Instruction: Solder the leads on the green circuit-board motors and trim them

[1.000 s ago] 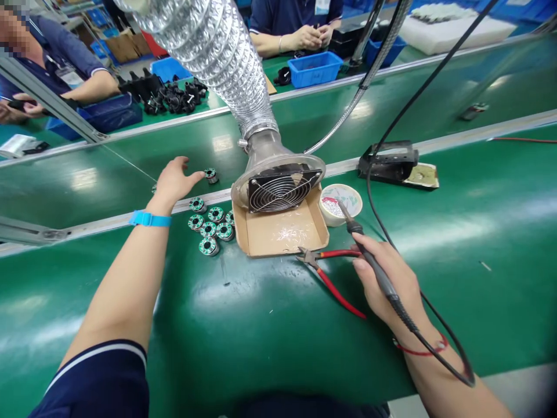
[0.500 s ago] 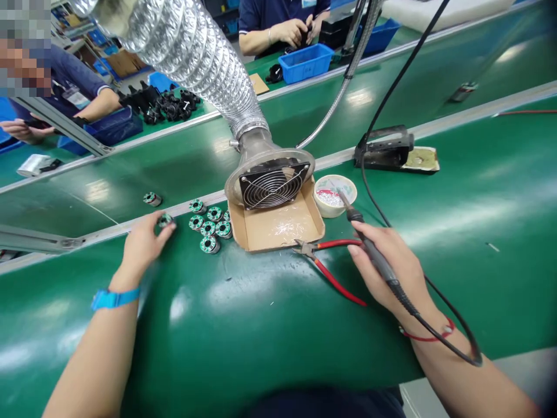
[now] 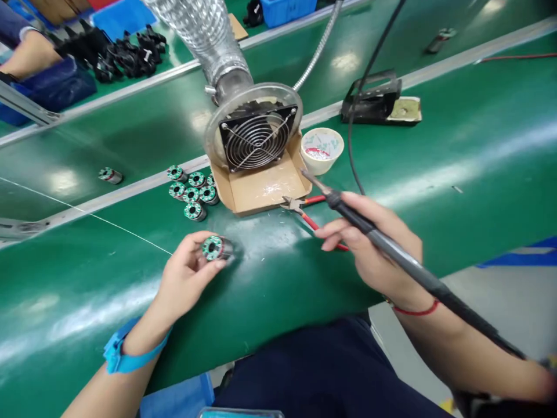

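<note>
I had a blue band (image 3: 130, 361) on my L wrist, red cord (image 3: 418, 310) round the R. My L hand (image 3: 185, 281) had its fingers closed round a metal cylinder (image 3: 213, 248) w/ a green ring board on its end — board tilted up twd me; couldn't tell if its base touched the green table (image 3: 261, 302). My R hand (image 3: 383, 249) gripped the soldering iron (image 3: 359, 220), tip pointing up-left nr the R side of the cardboard box (image 3: 243, 197). Red-handled cutters (image 3: 310, 221) lay just past my R fingers, handles spread, partly hidden; couldn't tell if I touched them.

Further on, L of the box, a cluster of similar cylinders (image 3: 191, 194) stood upright, green ends up. The box held thin pale scraps; a grilled fan (image 3: 259, 145) in a round hood (image 3: 278, 92) sat over its back, foil duct (image 3: 198, 29) running up. Just R of it: a pale tub (image 3: 322, 165), something red inside, then the black iron stand (image 3: 372, 98). Past the metal rail (image 3: 130, 187) lay one more cylinder (image 3: 110, 175) — on its side. Far L bkgd: heaped black parts (image 3: 134, 55), a co-worker's forearm (image 3: 37, 55).
</note>
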A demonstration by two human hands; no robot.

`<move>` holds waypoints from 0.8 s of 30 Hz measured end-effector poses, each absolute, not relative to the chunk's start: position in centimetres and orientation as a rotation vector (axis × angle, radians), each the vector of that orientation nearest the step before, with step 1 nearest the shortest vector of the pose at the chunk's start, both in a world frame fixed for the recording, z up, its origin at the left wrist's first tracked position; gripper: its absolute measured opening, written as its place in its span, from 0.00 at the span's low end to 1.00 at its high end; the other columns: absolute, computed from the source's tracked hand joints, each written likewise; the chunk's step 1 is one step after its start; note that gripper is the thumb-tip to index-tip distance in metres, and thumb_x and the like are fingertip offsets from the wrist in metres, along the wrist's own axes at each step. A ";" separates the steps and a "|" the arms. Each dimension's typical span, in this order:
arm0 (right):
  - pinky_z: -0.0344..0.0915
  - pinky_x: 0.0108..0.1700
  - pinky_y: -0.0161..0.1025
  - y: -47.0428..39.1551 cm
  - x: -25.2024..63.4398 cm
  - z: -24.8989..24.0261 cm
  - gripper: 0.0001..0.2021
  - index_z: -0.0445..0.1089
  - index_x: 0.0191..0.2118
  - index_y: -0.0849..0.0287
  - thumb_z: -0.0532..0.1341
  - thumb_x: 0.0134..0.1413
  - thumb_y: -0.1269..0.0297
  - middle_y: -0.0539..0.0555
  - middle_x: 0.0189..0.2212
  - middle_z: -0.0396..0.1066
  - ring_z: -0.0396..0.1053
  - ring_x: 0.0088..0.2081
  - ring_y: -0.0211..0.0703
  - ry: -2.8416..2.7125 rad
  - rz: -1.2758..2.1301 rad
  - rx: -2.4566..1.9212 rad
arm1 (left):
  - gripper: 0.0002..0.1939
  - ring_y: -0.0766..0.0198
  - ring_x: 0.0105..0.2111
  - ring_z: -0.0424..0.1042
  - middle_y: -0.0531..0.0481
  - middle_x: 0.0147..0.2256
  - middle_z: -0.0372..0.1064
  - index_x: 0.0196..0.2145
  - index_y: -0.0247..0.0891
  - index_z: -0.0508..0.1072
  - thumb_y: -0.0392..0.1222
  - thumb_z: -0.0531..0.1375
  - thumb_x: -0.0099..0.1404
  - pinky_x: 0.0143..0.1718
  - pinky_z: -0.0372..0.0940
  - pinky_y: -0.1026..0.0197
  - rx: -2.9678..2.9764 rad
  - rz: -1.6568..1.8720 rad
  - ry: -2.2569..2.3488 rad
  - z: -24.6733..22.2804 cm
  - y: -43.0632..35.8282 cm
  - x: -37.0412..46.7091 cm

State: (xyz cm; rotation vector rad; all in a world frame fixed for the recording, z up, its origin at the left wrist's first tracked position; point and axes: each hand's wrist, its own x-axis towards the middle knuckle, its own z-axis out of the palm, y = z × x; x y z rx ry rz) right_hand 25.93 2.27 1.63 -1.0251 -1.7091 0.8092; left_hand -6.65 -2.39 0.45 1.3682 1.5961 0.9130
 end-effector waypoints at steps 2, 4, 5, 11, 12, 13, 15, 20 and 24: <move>0.78 0.42 0.36 2.2 25.0 2.6 0.17 0.69 0.62 0.53 0.59 0.71 0.67 0.50 0.39 0.80 0.80 0.35 0.36 -1.774 0.971 -0.997 | 0.26 0.63 0.37 0.74 0.43 0.44 0.76 0.49 0.39 0.75 0.55 0.72 0.58 0.34 0.68 0.64 1.273 0.855 1.458 1.0 -2.6 -3.7; 0.77 0.49 0.35 2.5 24.2 3.5 0.15 0.70 0.58 0.57 0.61 0.68 0.69 0.52 0.41 0.79 0.79 0.42 0.36 -1.851 1.082 -0.932 | 0.27 0.63 0.35 0.74 0.44 0.43 0.76 0.51 0.42 0.78 0.57 0.72 0.58 0.31 0.66 0.64 1.271 0.753 1.385 1.3 -2.5 -1.6; 0.76 0.49 0.34 2.8 23.8 3.9 0.16 0.69 0.58 0.58 0.62 0.67 0.70 0.52 0.42 0.78 0.78 0.42 0.35 -1.860 1.136 -0.879 | 0.27 0.62 0.35 0.73 0.44 0.43 0.75 0.52 0.44 0.79 0.58 0.72 0.59 0.30 0.65 0.64 1.299 0.724 1.354 1.4 -2.3 -0.9; 0.72 0.45 0.34 4.1 22.9 4.1 0.18 0.63 0.60 0.61 0.60 0.66 0.71 0.48 0.38 0.70 0.71 0.39 0.34 -1.875 1.376 -0.762 | 0.23 0.65 0.35 0.70 0.48 0.41 0.72 0.57 0.56 0.79 0.55 0.69 0.64 0.29 0.61 0.65 1.530 0.720 1.242 1.7 -1.7 0.6; 0.71 0.45 0.35 4.2 22.9 4.0 0.18 0.63 0.59 0.61 0.59 0.66 0.71 0.48 0.37 0.71 0.70 0.39 0.34 -1.890 1.398 -0.760 | 0.23 0.66 0.34 0.69 0.48 0.39 0.71 0.57 0.57 0.79 0.54 0.68 0.65 0.29 0.61 0.66 1.549 0.718 1.234 1.8 -1.7 0.7; 0.71 0.46 0.36 4.3 22.9 4.0 0.17 0.63 0.59 0.61 0.59 0.66 0.71 0.48 0.36 0.71 0.70 0.39 0.35 -1.902 1.420 -0.755 | 0.23 0.66 0.33 0.68 0.49 0.38 0.70 0.58 0.58 0.78 0.53 0.68 0.66 0.29 0.61 0.66 1.562 0.717 1.228 1.8 -1.7 0.7; 0.71 0.47 0.37 4.5 22.8 4.0 0.17 0.63 0.58 0.60 0.59 0.66 0.70 0.48 0.35 0.72 0.70 0.39 0.35 -1.912 1.464 -0.756 | 0.23 0.66 0.34 0.68 0.49 0.39 0.70 0.59 0.61 0.77 0.53 0.67 0.67 0.28 0.60 0.66 1.575 0.713 1.218 1.9 -1.9 0.7; 0.70 0.46 0.32 4.7 22.6 4.8 0.17 0.63 0.58 0.61 0.59 0.65 0.72 0.48 0.36 0.72 0.71 0.39 0.34 -1.924 1.535 -0.777 | 0.24 0.66 0.34 0.69 0.49 0.42 0.72 0.61 0.62 0.75 0.53 0.67 0.67 0.26 0.59 0.66 1.595 0.693 1.199 1.8 -2.2 0.4; 0.69 0.46 0.30 4.6 22.2 5.0 0.16 0.64 0.55 0.60 0.58 0.62 0.75 0.45 0.34 0.70 0.69 0.36 0.32 -1.988 1.438 -0.788 | 0.23 0.69 0.29 0.64 0.50 0.40 0.71 0.60 0.63 0.75 0.51 0.66 0.68 0.27 0.59 0.66 1.617 0.703 1.187 1.9 -2.2 0.5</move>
